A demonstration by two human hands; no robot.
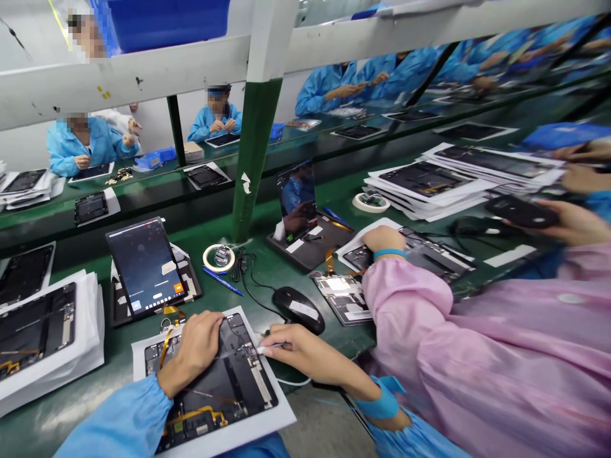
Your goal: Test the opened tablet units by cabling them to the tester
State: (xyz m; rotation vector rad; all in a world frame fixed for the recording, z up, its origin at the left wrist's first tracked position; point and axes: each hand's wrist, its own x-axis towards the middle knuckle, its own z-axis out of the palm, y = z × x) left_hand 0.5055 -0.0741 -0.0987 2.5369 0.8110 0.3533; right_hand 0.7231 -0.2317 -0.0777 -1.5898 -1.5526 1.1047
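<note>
Hands apart: the left hand (198, 346) lies, grip unclear, on the opened tablet (219, 376) at seven o'clock; the right hand (303, 351) pinches a slim tool (261, 350). Probably light, stiff; ribbons (206, 410) fragile, so hold its edges.

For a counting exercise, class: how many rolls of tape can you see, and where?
2. One roll lies beside a blue pen, near the foot of the green post; the other roll lies left of the stacked panels. Others may be hidden.
</note>
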